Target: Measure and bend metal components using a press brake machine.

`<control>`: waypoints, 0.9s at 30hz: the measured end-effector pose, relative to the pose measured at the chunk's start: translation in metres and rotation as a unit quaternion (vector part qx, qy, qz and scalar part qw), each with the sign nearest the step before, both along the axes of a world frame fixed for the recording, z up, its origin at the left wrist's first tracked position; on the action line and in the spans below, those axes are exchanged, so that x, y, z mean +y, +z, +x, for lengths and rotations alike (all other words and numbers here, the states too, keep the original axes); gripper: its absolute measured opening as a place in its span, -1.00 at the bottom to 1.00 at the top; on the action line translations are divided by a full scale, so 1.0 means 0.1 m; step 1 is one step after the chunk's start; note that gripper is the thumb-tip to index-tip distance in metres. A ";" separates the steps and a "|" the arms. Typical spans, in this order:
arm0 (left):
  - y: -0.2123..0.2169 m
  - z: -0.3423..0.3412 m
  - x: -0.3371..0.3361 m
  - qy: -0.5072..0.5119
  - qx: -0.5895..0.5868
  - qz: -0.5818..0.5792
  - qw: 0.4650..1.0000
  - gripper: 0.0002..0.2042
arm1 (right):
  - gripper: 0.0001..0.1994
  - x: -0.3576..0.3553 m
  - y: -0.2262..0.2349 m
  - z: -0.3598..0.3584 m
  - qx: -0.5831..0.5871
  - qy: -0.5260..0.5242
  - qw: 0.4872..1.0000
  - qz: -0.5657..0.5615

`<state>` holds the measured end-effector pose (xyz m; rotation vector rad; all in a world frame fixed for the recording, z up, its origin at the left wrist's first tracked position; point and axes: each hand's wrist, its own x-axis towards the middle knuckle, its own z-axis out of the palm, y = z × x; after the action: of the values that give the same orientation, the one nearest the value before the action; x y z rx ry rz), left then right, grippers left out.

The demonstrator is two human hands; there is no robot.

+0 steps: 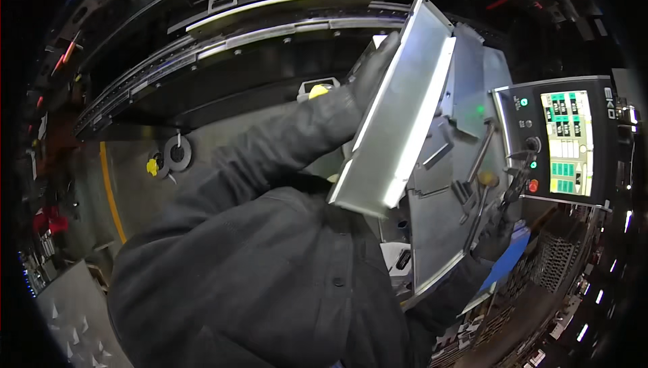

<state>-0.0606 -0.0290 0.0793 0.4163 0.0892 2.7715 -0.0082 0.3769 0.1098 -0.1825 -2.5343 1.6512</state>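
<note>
A long, bent sheet-metal channel (398, 111) with raised side edges is held tilted in front of my chest. My left hand (373, 74), in a dark glove, is closed on its left long edge near the upper end; the fingertips are partly hidden by the metal. Over at the right, my dark-gloved right hand (503, 216) is at the lower left corner of a control panel (574, 142) with a lit screen. Its fingers blend into the dark, close to the red button (533, 185) and a black knob (532, 144).
Behind the channel, a grey work surface (432, 233) carries loose metal pieces and a hammer-like tool (482, 149). A long dark machine bed (223, 64) with bright rails runs across the far side. A blue sheet (507, 257) lies below the panel. Grey rings (177, 153) sit at left.
</note>
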 end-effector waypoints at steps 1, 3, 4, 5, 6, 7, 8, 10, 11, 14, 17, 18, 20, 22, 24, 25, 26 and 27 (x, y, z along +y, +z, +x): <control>0.13 -0.08 -0.04 0.021 -0.056 -0.063 0.996 -0.46 | -0.71 -0.06 -0.01 -0.08 0.047 0.062 0.993 -0.086; 0.08 -0.16 -0.10 0.034 -0.068 -0.084 0.994 -0.46 | -0.70 -0.33 -0.01 -0.06 0.067 0.076 0.992 -0.074; 0.08 -0.18 -0.10 0.049 -0.077 -0.107 0.990 -0.46 | -0.70 -0.50 0.04 0.02 0.090 0.092 0.990 -0.064; 0.08 -0.20 -0.10 0.064 -0.085 -0.129 0.986 -0.45 | -0.69 -0.66 0.10 0.09 0.115 0.108 0.986 -0.054; 0.06 -0.21 -0.06 0.077 -0.093 -0.148 0.982 -0.45 | -0.69 -0.73 0.18 0.16 0.139 0.123 0.982 -0.041; 0.04 -0.22 -0.05 0.079 -0.094 -0.143 0.982 -0.45 | -0.69 -0.79 0.25 0.20 0.138 0.125 0.982 -0.037; -0.01 -0.25 -0.04 0.074 -0.083 -0.113 0.987 -0.45 | -0.69 -0.84 0.34 0.22 0.119 0.144 0.982 -0.018; -0.12 -0.28 0.00 0.060 -0.062 -0.056 0.995 -0.44 | -0.70 -0.94 0.46 0.31 0.080 0.177 0.981 0.019; -0.17 -0.28 0.01 0.055 -0.051 -0.028 0.997 -0.43 | -0.70 -0.97 0.48 0.33 0.060 0.196 0.978 0.037; 0.13 -0.17 0.16 0.118 -0.146 -0.112 0.976 -0.42 | -0.70 -0.97 0.54 0.42 0.072 0.202 0.976 0.041; 0.28 -0.12 0.18 0.185 -0.241 -0.197 0.932 -0.41 | -0.70 -0.97 0.55 0.41 0.086 0.218 0.971 0.038; 0.26 -0.15 0.18 0.179 -0.239 -0.192 0.935 -0.41 | -0.70 -0.95 0.55 0.40 0.084 0.216 0.972 0.045; 0.21 -0.19 0.16 0.167 -0.237 -0.184 0.939 -0.41 | -0.70 -0.93 0.53 0.39 0.081 0.212 0.972 0.059; 0.19 -0.20 0.15 0.162 -0.237 -0.180 0.941 -0.40 | -0.70 -0.93 0.53 0.38 0.079 0.211 0.972 0.066; 0.20 -0.18 0.17 0.173 -0.235 -0.193 0.937 -0.41 | -0.70 -0.94 0.53 0.39 0.080 0.210 0.972 0.065; 0.21 -0.18 0.17 0.178 -0.235 -0.200 0.934 -0.41 | -0.71 -0.95 0.53 0.39 0.081 0.209 0.972 0.065; 0.22 -0.18 0.18 0.183 -0.234 -0.207 0.932 -0.41 | -0.71 -0.95 0.53 0.39 0.082 0.208 0.972 0.064; 0.21 -0.18 0.17 0.184 -0.234 -0.208 0.932 -0.41 | -0.71 -0.93 0.53 0.39 0.082 0.209 0.972 0.064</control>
<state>-0.0783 -0.0118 0.1005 -0.4107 0.6827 3.0070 0.0305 0.2838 0.1626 0.5125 -2.6626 1.5345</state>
